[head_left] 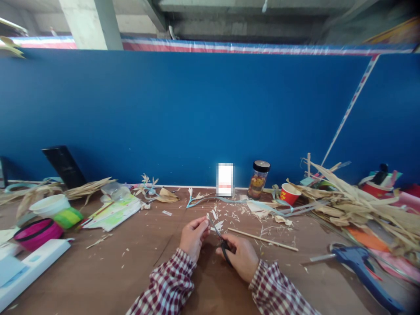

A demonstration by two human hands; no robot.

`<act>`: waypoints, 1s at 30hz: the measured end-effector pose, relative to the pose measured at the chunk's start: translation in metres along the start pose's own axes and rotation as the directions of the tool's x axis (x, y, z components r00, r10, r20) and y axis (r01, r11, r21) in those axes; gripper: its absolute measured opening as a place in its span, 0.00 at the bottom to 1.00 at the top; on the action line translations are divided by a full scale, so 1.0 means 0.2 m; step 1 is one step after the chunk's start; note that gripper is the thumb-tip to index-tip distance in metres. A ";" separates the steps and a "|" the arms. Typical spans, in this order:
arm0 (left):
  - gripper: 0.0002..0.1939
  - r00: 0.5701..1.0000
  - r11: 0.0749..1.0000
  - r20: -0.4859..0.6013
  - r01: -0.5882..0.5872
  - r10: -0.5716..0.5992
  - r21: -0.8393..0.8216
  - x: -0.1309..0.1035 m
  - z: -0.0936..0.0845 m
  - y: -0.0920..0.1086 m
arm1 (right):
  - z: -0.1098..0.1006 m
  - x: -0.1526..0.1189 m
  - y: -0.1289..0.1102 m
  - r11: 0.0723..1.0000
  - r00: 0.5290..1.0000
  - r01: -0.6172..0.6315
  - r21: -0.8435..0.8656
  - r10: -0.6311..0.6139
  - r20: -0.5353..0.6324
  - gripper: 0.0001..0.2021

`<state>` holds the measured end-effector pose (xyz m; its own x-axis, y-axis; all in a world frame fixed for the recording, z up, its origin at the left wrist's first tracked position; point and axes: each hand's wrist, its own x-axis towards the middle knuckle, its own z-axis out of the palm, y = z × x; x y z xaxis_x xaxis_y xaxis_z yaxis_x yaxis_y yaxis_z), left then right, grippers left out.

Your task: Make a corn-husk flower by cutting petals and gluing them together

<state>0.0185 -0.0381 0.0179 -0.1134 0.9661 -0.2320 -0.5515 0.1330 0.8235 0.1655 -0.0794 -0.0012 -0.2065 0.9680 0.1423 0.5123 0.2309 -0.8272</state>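
My left hand (194,236) pinches a small pale piece of husk (208,217) between thumb and fingertips, above the middle of the brown table (138,271). Close on its right, my right hand (240,254) grips dark-handled scissors (225,248), whose blades point up and left toward the pale piece. White petal-like husk pieces (218,225) show just beside the blades. A thin wooden stick (262,239) lies to the right, beyond my right hand. Whether the blades touch the held piece is too small to tell.
Pale scraps (229,213) litter the table behind my hands. Farther back stand a black-lidded jar (258,180) and a red paper cup (290,194). A blue glue gun (357,262) and dried husks (348,201) lie right; a pink pouch (38,234) and white box (36,267) lie left.
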 end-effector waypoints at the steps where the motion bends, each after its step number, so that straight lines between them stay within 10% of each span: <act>1: 0.09 1.000 1.000 -0.001 0.002 -0.002 0.004 0.00 0.00 0.00 | 0.00 0.00 0.00 1.000 1.000 0.002 0.004 -0.002 0.000 0.14; 30: 0.12 0.999 0.999 0.018 0.049 -0.050 0.016 -0.01 -0.01 0.00 | 0.00 0.00 -0.02 0.998 1.000 -0.011 0.070 0.010 0.025 0.13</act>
<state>0.0170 -0.0411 0.0183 -0.0706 0.9622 -0.2630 -0.5432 0.1840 0.8192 0.1645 -0.0798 0.0022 -0.2222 0.9675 0.1208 0.4554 0.2126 -0.8645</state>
